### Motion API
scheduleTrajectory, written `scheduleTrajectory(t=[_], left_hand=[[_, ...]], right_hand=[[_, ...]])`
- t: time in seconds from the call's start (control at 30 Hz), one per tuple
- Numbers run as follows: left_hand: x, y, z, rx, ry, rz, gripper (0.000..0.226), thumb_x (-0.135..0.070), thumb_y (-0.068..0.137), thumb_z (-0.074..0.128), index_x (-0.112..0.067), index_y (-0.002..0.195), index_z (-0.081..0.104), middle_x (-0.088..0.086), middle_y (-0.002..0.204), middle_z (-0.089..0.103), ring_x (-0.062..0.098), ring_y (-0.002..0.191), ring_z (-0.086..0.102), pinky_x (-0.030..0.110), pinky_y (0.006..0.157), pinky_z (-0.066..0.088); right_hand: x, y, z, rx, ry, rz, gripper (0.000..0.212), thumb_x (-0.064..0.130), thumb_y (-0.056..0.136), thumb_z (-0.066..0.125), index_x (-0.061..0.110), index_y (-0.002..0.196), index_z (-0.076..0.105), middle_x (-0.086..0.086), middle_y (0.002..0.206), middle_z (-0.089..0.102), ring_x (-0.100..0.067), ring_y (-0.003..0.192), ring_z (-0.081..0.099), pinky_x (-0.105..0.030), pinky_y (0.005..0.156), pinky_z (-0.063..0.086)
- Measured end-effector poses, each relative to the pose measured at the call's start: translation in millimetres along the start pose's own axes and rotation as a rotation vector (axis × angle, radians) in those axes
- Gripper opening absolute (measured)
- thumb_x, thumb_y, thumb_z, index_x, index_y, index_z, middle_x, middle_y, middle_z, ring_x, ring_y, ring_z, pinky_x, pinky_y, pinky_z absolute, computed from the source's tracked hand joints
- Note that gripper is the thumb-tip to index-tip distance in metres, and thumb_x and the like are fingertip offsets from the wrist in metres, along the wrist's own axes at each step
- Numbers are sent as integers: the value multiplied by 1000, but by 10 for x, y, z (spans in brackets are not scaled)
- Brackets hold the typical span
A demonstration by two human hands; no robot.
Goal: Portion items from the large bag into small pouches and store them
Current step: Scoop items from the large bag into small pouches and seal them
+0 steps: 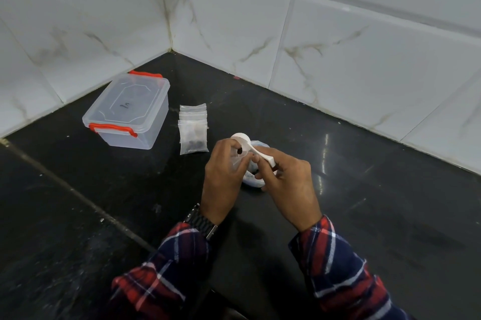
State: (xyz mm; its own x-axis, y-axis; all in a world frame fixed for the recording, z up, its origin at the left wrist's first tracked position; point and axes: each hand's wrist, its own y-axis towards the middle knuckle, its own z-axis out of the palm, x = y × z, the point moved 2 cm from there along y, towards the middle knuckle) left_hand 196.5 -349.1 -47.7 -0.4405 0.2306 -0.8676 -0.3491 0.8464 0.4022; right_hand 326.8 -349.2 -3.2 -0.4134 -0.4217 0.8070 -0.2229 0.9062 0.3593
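**Little dark bits could spill on the way into the pouch**

The left hand pinches a small clear plastic pouch and holds it up, fingers curled round its top. The right hand has its fingers curled round the handle of a white plastic scoop. The scoop is tipped over the pouch mouth, and a few dark bits show right at the opening.

Under both hands, about the middle of the black stone counter, lies the big crumpled clear bag. It is mostly hidden, so I cannot tell how full it is.

What could go wrong? The pouch mouth looks narrow and floppy. If it folds closed, or the scoop tips too fast, bits may fall onto the dark counter, where they would be hard to find. A slip of the left hand's pinch could drop the pouch.

Toward the back corner lies a pile of small clear pouches, the front one with dark bits inside. Just left of it stands a clear plastic box with orange clips, lid on.
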Motion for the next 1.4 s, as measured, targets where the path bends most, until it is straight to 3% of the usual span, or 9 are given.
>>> scheduleTrajectory(t=[0.1,0.43,0.57,0.7,0.9,1.0,1.1,1.2,1.4], left_hand=[[15,1,4,-1,-6,-55,27,-27,86,68,-27,95,42,-4,98,55,9,91,57,23,75,53],[68,33,-14,-72,-83,-108,39,-23,80,76,-26,98,41,-14,92,55,7,85,61,16,72,49],[97,46,-23,-80,-133,-171,28,-18,83,72,-19,99,49,-12,92,58,-3,81,61,8,68,45],[62,57,-28,-53,-201,-204,14,-13,88,66,-15,99,58,-12,91,63,-9,83,60,6,72,44],[65,83,-76,5,-314,-271,14,-12,87,66,-26,87,65,-11,86,68,-3,81,63,13,73,48],[76,91,-110,35,-397,-338,10,-11,86,68,-21,86,68,-7,86,69,1,81,65,17,72,51],[78,111,-142,87,-419,-361,7,-11,83,70,-14,89,69,-5,88,70,2,81,67,16,71,52],[66,134,-149,126,-433,-371,9,-8,81,71,-7,89,67,-6,79,71,1,75,66,17,70,53],[76,124,-162,161,-471,-394,5,-8,84,68,-7,89,66,-4,81,71,6,80,66,22,74,54]], right_hand=[[-23,20,16,2,-8,-7,23,17,93,60,16,115,69,4,96,73,-7,77,69,-32,72,58],[-174,98,-145,-257,208,98,16,14,94,56,19,103,69,-4,91,67,-23,75,67,-38,59,56],[-433,67,-70,-45,-215,142,20,14,94,55,10,108,68,-2,97,63,-10,79,58,-21,70,47],[-724,20,187,164,-539,66,28,9,94,50,6,120,61,-9,110,56,-23,94,57,-36,79,53],[-811,-9,250,428,-776,119,45,26,91,50,14,135,43,-7,130,39,-24,108,43,-35,94,45],[-747,72,136,410,-602,178,55,32,86,61,20,137,45,-2,127,39,-19,110,38,-34,100,39],[-595,197,30,219,-113,227,37,21,87,67,24,122,57,3,119,52,-14,105,51,-27,95,44],[-415,282,12,249,269,258,17,11,86,68,22,98,66,3,101,69,-11,92,66,-20,81,51],[-370,308,84,165,512,296,10,1,84,66,10,80,66,4,68,68,-5,64,63,-16,65,51]])
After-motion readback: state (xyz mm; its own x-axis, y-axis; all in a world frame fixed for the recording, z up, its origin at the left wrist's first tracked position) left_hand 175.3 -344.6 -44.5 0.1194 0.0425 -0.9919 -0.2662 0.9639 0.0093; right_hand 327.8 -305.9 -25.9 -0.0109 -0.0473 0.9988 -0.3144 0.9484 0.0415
